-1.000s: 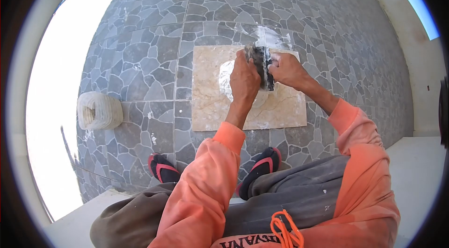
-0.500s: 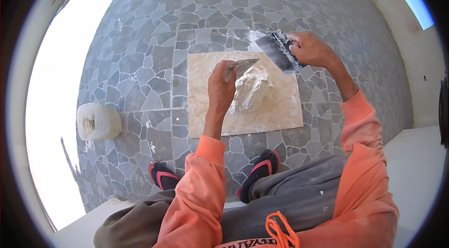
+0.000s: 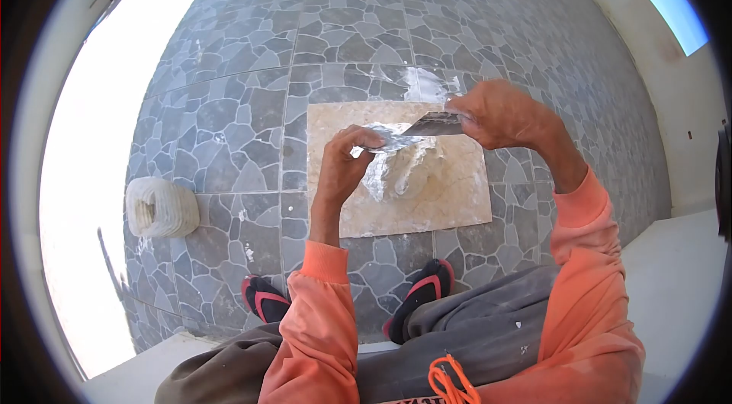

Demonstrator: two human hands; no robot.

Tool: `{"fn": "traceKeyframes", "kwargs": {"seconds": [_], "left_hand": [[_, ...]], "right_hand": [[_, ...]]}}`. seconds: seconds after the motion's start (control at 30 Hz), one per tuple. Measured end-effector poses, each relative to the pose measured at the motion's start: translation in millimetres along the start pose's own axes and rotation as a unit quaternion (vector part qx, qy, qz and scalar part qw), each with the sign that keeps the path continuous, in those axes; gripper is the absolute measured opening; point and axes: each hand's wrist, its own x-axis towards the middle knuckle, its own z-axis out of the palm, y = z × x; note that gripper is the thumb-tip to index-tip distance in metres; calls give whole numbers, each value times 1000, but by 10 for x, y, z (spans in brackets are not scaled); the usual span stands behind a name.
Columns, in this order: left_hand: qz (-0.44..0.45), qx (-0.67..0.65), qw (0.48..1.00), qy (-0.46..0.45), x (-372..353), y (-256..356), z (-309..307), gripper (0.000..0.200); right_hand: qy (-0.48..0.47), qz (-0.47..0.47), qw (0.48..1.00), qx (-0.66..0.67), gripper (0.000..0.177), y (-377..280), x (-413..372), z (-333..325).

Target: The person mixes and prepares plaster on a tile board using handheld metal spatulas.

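My left hand [image 3: 341, 164] is closed on a thin metal scraper [image 3: 396, 143], its face coated with white paste. My right hand [image 3: 507, 116] grips a wide putty knife [image 3: 436, 125], held edge-on with its blade tip right at the scraper. Both tools are over a heap of white paste [image 3: 408, 174], which lies on a square beige tile [image 3: 461, 210]. The tools hide the heap's far side. My right fingers are wrapped round the putty knife's handle end.
Grey stone-patterned tiles [image 3: 229, 114] cover the floor. White smears [image 3: 425, 85] mark it just beyond the beige tile. A white ridged roll [image 3: 164, 207] stands at left. My feet, in black and red sandals [image 3: 421, 290], are near the tile's front edge. A pale wall [image 3: 633, 30] rises at right.
My right hand has brought the putty knife left and down to the scraper, turning its blade edge-on. My left hand has lowered and flattened the scraper, which now shows paste on it.
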Motion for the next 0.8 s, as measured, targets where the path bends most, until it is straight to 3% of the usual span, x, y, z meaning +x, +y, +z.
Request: {"fn": "traceKeyframes", "kwargs": {"seconds": [0.3, 0.4, 0.7, 0.8], "left_hand": [[-16, -28, 999, 19, -63, 69, -6, 21], [-2, -25, 1000, 16, -85, 77, 44, 21], [-59, -57, 996, 21, -140, 189, 37, 18], [-77, -95, 990, 72, -71, 221, -23, 13]], "right_hand": [[-4, -54, 998, -11, 24, 8, 67, 204], [-50, -15, 998, 17, 26, 7, 177, 253], [-26, -2, 998, 62, 26, 242, 483, 839], [-57, 39, 997, 20, 32, 255, 529, 924]]}}
